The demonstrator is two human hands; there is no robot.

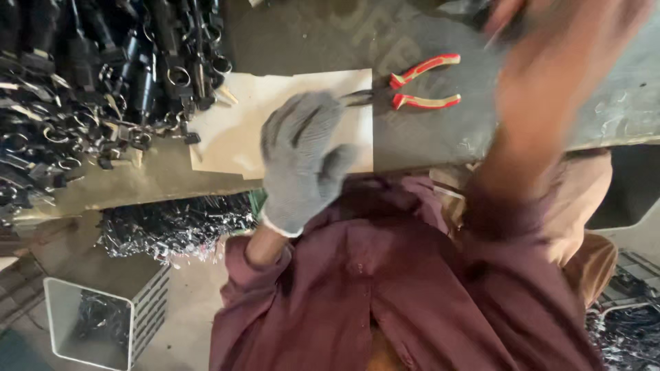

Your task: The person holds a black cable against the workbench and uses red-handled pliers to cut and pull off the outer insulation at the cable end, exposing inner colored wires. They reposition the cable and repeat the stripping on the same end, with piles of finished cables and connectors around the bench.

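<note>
- Pliers: a pair with red handles edged in yellow lies on the grey worktop, handles spread apart and pointing right, dark metal nose pointing left onto the edge of a pale card sheet.
- Card sheet: flat, beige, roughly rectangular, matt, with slightly ragged edges; it lies on the worktop left of the pliers' handles.
- Left hand: in a grey knitted glove with a white cuff, resting over the right part of the card, fingers curled loosely downward; the fingertips lie just beside the pliers' nose, but whether they grip it cannot be told.
- Right hand: bare, raised above the far right of the worktop and heavily blurred; its fingers and whatever it may hold cannot be made out.
- Heap of dark parts: black, glossy pieces with small metal rings, piled on the far left of the worktop, touching the card's left edge.
- Shirt: dark maroon cloth with buttons, filling the near middle.
- Box: pale, open-topped, with a slotted side, on the floor at near left, holding dark shiny scraps.
- Shiny dark strands hang in a tangle below the worktop's near edge.
</note>
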